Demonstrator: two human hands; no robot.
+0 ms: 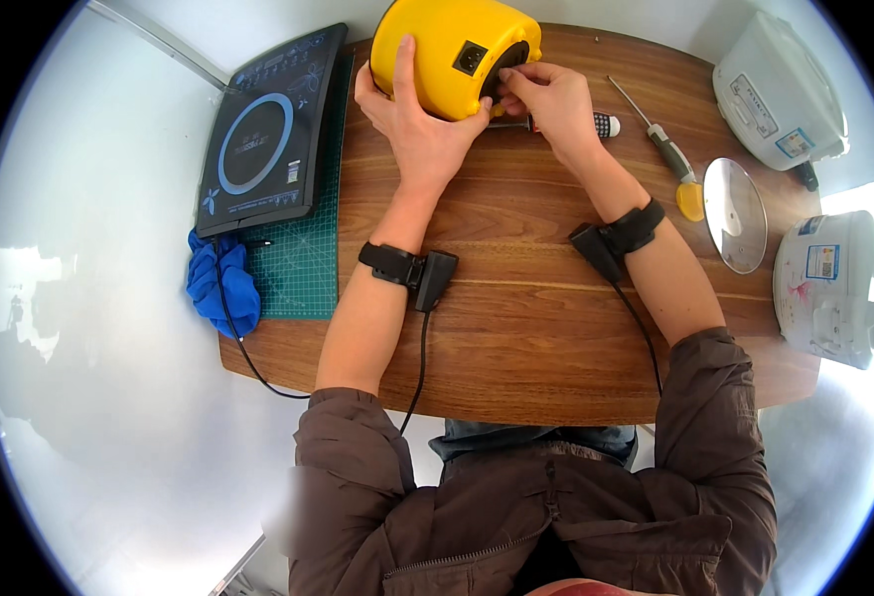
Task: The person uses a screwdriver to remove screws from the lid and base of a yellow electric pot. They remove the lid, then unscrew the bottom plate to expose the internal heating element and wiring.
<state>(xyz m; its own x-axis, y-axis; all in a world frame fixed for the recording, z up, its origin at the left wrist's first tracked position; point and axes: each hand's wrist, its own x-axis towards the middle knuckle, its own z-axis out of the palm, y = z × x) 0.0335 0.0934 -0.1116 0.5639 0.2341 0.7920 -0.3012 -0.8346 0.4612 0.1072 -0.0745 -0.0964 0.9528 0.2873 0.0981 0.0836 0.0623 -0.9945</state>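
Observation:
A yellow rounded appliance housing (437, 55), with a black power inlet (471, 58) in its side, lies tipped over at the far middle of the table. Its dark base (512, 72) faces right. My left hand (422, 129) is closed around its near side, thumb by the base rim and fingers spread up the wall. At the base, the fingertips of my right hand (556, 99) are pinched together; whatever is between them is too small or hidden to make out. Behind my right hand lies a tool partly covered, its checkered black-and-white end (606, 125) showing.
A screwdriver (669, 151), a small yellow piece (690, 202) and a glass lid (735, 216) lie right. Two white rice cookers (780, 94) stand along the right edge. Left are an induction cooker (258, 139), green mat (298, 278) and blue cloth (223, 283). Cables trail from my wristbands.

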